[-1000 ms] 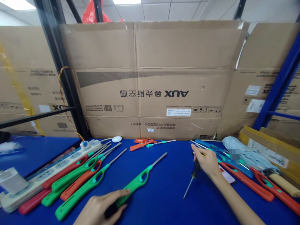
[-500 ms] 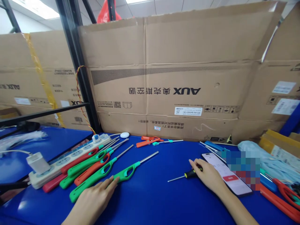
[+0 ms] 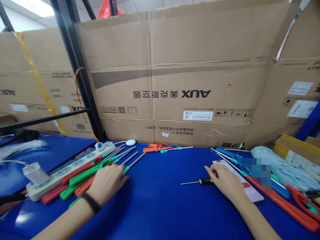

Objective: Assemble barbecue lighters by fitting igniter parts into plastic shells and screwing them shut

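My left hand is closed over the handle of a green long-necked lighter at the right side of a row of lighters; its metal tube sticks out beyond my fingers, which hide most of its body. Against that hand lie red, orange and green lighters, roughly parallel. My right hand rests on the table with its fingers wrapped round the black and yellow handle of a screwdriver, whose shaft points left. Partly under my right hand and forearm is a phone with a lit screen.
A white power strip with a charger runs along the left. Orange lighter parts lie at the back before a tall cardboard sheet. On the right are a red lighter and a pale blue plastic bag.
My left hand has moved the separate green lighter leftward, up against the row, and now covers its handle. My right hand still holds the screwdriver. The view has shifted slightly.
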Motion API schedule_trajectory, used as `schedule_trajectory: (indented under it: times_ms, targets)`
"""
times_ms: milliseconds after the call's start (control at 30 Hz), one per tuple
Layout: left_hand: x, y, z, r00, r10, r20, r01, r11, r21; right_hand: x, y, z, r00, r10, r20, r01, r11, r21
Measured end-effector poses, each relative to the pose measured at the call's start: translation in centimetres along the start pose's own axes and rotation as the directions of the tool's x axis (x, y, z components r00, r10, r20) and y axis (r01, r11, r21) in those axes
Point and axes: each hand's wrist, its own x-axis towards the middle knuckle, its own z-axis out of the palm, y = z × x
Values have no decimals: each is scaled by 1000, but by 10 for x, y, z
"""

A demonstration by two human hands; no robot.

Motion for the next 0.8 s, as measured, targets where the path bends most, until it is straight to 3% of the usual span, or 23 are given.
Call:
schedule_trajectory:
  times_ms: [67, 167, 333, 500, 633, 800]
  targets:
    - [35, 18, 8, 992, 116, 55, -116, 993, -9, 1, 2, 1, 1000, -20, -14, 20, 1000, -2]
    - [85, 41, 35, 970, 239, 49, -233, 967, -106, 1, 6, 3, 999, -48, -18, 48, 999, 3]
    - [134, 57, 88, 973, 225, 46, -213, 959, -185, 0, 7, 5, 998, -54, -22, 54, 998, 20]
    - [148, 62, 110, 959, 282, 38, -265, 933, -245, -2, -12, -7, 989, -143, 36, 140, 987, 72]
    - [150, 75, 112, 952, 301, 48, -281, 928, -246, -7, -34, -18, 937, -262, 230, 193, 940, 283]
    - [135, 102, 109, 948, 310, 71, -290, 934, -210, -10, -32, -14, 927, -256, 276, 168, 937, 305]
